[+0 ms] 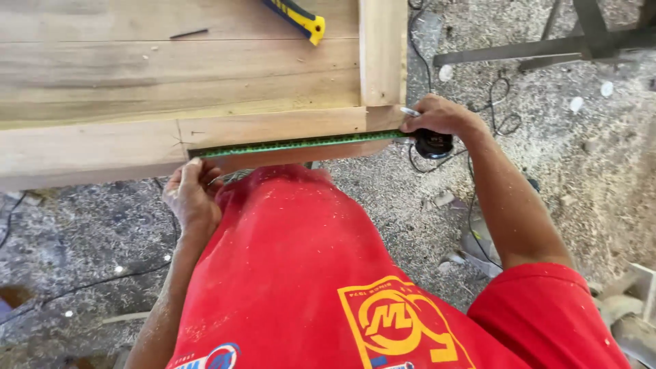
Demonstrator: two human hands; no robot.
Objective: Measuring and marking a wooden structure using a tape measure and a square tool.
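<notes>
A green measuring tape blade (301, 143) lies stretched along the front edge of a wooden frame rail (102, 147). My left hand (191, 195) pinches the tape's end against the rail near a pencil mark. My right hand (441, 117) grips the black tape case (433, 144) at the frame's right corner, with a pencil tip (410, 111) poking out between its fingers. An upright wooden stile (383, 51) meets the rail at that corner. My red shirt fills the lower middle of the view.
Wide wooden boards (171, 61) sit behind the rail. A yellow and blue tool handle (299, 18) and a dark nail (189, 33) rest on them. Sawdust covers the floor (581, 178). Black cables (495, 102) and a metal stand (574, 41) lie at right.
</notes>
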